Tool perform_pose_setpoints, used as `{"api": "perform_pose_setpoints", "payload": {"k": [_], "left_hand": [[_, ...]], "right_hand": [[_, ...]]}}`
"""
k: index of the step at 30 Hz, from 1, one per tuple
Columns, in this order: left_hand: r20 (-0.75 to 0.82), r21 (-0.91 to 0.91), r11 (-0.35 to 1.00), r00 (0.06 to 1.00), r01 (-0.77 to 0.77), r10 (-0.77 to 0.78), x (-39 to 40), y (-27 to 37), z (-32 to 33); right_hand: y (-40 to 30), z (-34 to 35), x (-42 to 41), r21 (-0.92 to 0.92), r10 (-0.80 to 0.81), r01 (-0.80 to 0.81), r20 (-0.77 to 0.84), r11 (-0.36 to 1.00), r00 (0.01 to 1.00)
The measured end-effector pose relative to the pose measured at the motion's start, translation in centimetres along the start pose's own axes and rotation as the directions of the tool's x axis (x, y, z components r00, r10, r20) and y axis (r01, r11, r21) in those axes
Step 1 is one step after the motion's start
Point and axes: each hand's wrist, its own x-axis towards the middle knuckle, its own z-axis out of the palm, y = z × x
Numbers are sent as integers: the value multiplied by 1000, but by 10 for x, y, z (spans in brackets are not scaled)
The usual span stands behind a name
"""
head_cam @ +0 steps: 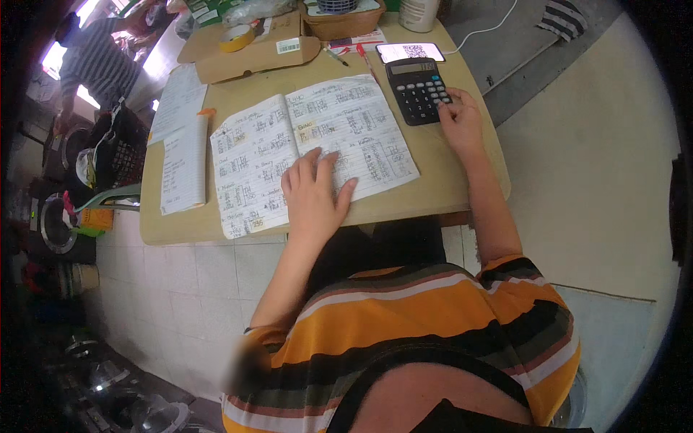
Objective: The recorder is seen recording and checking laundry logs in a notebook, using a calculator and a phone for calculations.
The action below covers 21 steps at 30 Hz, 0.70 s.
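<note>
An open ruled notebook (254, 157) covered in handwriting lies in front of me on the table (444, 189). My left hand (316, 189) rests palm down across its middle, fingers apart, and holds nothing. To the notebook's right is a black desk calculator (416, 97), turned slightly. My right hand (460, 119) is at its lower right edge, thumb and fingertips touching the keys; nothing is gripped. Just beyond the calculator lies a phone (395, 52) with a lit screen and a white cable. A red pen (365, 58) lies near the notebook's top right corner.
Left of the notebook are a narrow written pad (184, 173) and loose written sheets (178, 103). Behind stand a cardboard box (260, 59) bearing yellow tape (236, 39), a brown basket (346, 21) and a white container (418, 13). A person in a striped shirt (103, 62) stands at far left.
</note>
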Motion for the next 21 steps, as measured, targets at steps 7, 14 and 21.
{"api": "perform_pose_setpoints", "payload": {"k": [7, 14, 21], "left_hand": [[46, -17, 999, 998, -39, 40, 31, -3, 5], [90, 65, 997, 996, -30, 25, 49, -12, 37], [26, 117, 993, 999, -35, 33, 45, -8, 39]], "right_hand": [[3, 8, 0, 190, 58, -59, 11, 980, 998], [0, 17, -3, 249, -79, 88, -43, 965, 996], [-15, 16, -1, 195, -224, 211, 44, 958, 974]]}}
